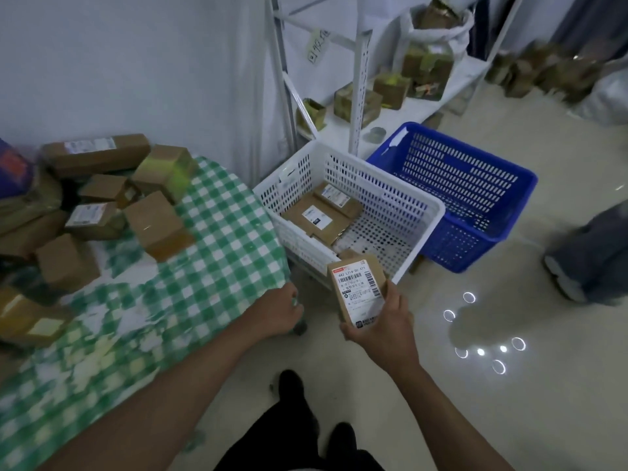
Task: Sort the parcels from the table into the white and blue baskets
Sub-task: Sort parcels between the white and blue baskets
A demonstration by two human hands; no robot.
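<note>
My right hand (380,321) holds a small labelled parcel (358,288) just in front of the white basket (401,205), which has a few parcels (321,214) inside. The blue basket (475,185) stands just behind it. My left hand (278,314) rests at the bench (210,266) edge (checked cloth, boxes (112,198) piled).

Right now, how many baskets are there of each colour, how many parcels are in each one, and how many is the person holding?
White basket: 1
Blue basket: 1
Total baskets: 2
Parcels in the white basket: at least 3 show, lying flat and overlapping
Parcels in the blue basket: 0 visible
Parcels held: 1, a labelled parcel in the right hand
Total parcels counted: 4
</note>
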